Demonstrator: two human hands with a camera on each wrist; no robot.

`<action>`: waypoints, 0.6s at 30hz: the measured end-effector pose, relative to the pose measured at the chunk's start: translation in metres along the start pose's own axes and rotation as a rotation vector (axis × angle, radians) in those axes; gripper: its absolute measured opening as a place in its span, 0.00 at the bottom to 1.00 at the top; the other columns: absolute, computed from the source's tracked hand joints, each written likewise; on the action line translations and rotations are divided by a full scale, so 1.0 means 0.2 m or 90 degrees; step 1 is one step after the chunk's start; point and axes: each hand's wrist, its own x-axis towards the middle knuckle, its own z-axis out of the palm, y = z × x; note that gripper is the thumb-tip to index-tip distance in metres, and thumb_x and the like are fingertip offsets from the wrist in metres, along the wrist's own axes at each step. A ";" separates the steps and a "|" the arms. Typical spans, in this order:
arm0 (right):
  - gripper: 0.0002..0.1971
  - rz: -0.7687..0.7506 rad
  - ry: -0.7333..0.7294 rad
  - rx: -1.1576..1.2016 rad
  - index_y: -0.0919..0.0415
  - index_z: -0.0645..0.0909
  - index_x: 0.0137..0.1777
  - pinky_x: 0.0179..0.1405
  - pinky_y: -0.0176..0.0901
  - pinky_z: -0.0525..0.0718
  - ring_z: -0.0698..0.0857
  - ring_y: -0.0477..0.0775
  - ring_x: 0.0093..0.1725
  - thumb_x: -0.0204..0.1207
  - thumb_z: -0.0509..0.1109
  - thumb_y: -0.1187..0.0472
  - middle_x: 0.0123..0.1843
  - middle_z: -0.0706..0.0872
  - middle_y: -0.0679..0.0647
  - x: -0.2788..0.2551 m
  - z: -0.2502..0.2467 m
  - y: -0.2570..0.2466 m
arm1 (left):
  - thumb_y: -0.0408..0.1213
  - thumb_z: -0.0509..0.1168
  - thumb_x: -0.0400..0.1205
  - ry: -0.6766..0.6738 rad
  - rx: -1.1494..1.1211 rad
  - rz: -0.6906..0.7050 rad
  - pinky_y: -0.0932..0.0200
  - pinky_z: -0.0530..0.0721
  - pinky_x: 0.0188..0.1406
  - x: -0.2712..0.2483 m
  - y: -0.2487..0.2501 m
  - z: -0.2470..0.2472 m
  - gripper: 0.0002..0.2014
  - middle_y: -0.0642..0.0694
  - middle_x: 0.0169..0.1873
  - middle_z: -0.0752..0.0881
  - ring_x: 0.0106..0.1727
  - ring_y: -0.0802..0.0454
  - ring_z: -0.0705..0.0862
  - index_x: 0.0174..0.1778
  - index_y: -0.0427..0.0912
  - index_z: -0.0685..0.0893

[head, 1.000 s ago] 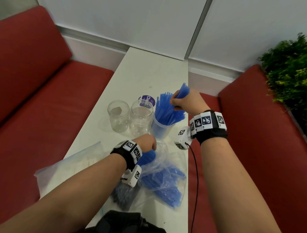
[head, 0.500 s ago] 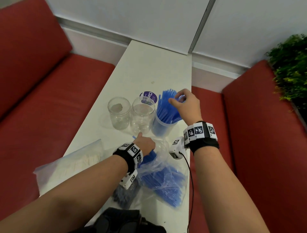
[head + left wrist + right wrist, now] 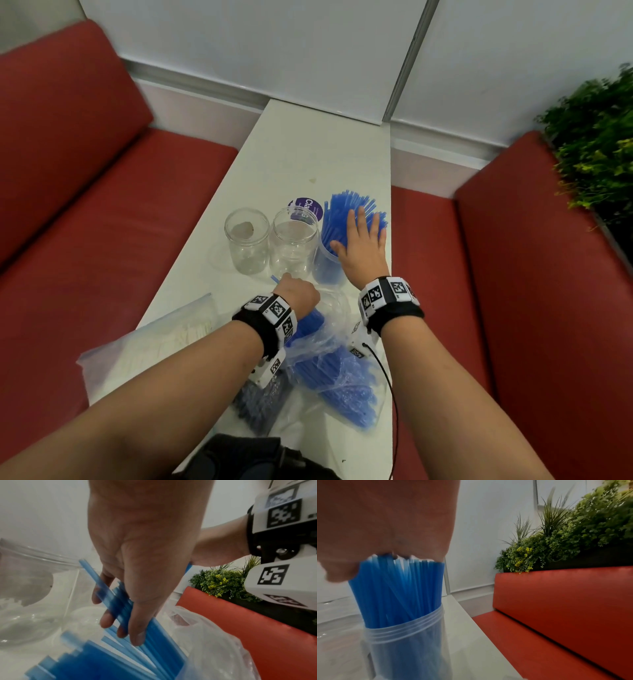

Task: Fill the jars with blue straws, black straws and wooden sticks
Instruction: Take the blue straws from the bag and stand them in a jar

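Three clear jars stand in a row on the white table [image 3: 308,154]. The left jar [image 3: 246,240] and the middle jar [image 3: 293,243] hold no straws. The right jar [image 3: 327,270] [image 3: 406,642] is packed with upright blue straws [image 3: 342,212] [image 3: 399,588]. My right hand [image 3: 361,236] [image 3: 385,520] lies flat with straight fingers, its palm pressing on the straw tops. My left hand [image 3: 298,294] [image 3: 137,574] grips a bunch of blue straws [image 3: 116,601] at the mouth of a clear plastic bag [image 3: 329,363] [image 3: 214,642] of blue straws.
A bag of black straws [image 3: 260,401] lies by my left forearm, and a bag of wooden sticks [image 3: 164,339] lies at the table's left edge. A purple lid [image 3: 308,205] sits behind the jars. Red benches [image 3: 102,240] flank the table, with a plant [image 3: 596,144] at the right.
My right hand has let go of the blue straws it pinched above the right jar, opened flat and come down onto their tops. My left hand stays at the bag.
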 end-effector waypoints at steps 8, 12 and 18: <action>0.21 -0.126 0.204 0.369 0.59 0.80 0.71 0.67 0.57 0.83 0.83 0.53 0.61 0.80 0.62 0.69 0.62 0.85 0.55 -0.24 0.00 -0.06 | 0.27 0.61 0.85 0.012 -0.045 -0.039 0.51 0.81 0.57 -0.09 -0.04 -0.13 0.13 0.41 0.61 0.86 0.62 0.40 0.86 0.63 0.37 0.84; 0.24 -0.068 -0.035 0.367 0.61 0.79 0.72 0.71 0.50 0.81 0.84 0.53 0.65 0.77 0.63 0.75 0.66 0.86 0.57 -0.36 0.15 -0.09 | 0.31 0.58 0.87 0.056 -0.047 -0.054 0.48 0.76 0.64 -0.13 -0.04 -0.15 0.13 0.45 0.62 0.86 0.65 0.44 0.84 0.64 0.41 0.83; 0.24 -0.031 -0.223 0.299 0.56 0.75 0.71 0.54 0.39 0.76 0.85 0.53 0.58 0.76 0.76 0.63 0.63 0.87 0.56 -0.41 0.35 -0.11 | 0.30 0.63 0.85 0.041 -0.023 -0.054 0.50 0.80 0.53 -0.24 -0.04 -0.28 0.11 0.42 0.59 0.86 0.60 0.42 0.85 0.61 0.38 0.86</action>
